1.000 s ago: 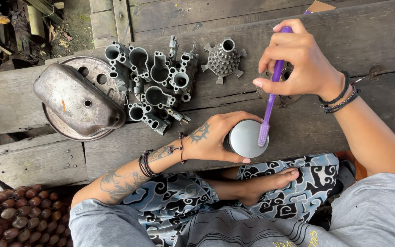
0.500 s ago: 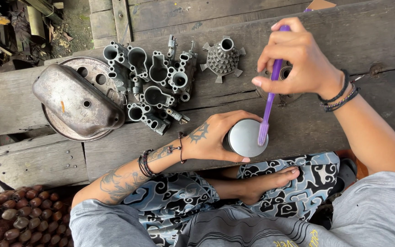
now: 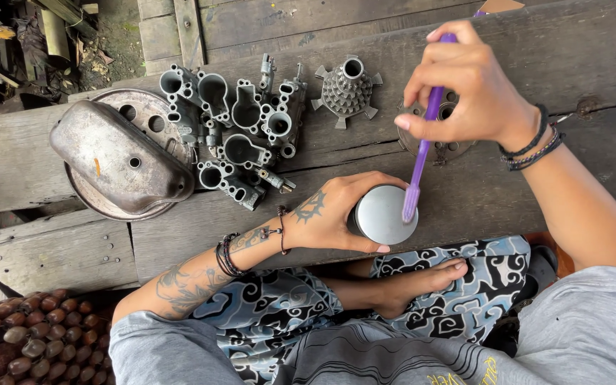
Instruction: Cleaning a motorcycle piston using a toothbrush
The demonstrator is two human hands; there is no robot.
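Observation:
My left hand (image 3: 329,212) grips a round grey metal cylinder (image 3: 381,214) with its flat smooth end facing up, held above the wooden planks near my lap. My right hand (image 3: 468,85) holds a purple toothbrush (image 3: 422,142) pointing down, and the brush head rests on the right part of the cylinder's flat face. Both wrists carry dark bracelets.
On the grey wooden planks (image 3: 51,249) lie a cluster of grey carburetor bodies (image 3: 240,128), a dented metal cover on a round plate (image 3: 119,160), a finned part (image 3: 347,89) and a perforated disc (image 3: 450,139) under my right hand. Brown seeds (image 3: 16,342) pile at lower left.
The toothbrush tip has shifted very slightly on the cylinder's face. My left hand and the cylinder stay in place.

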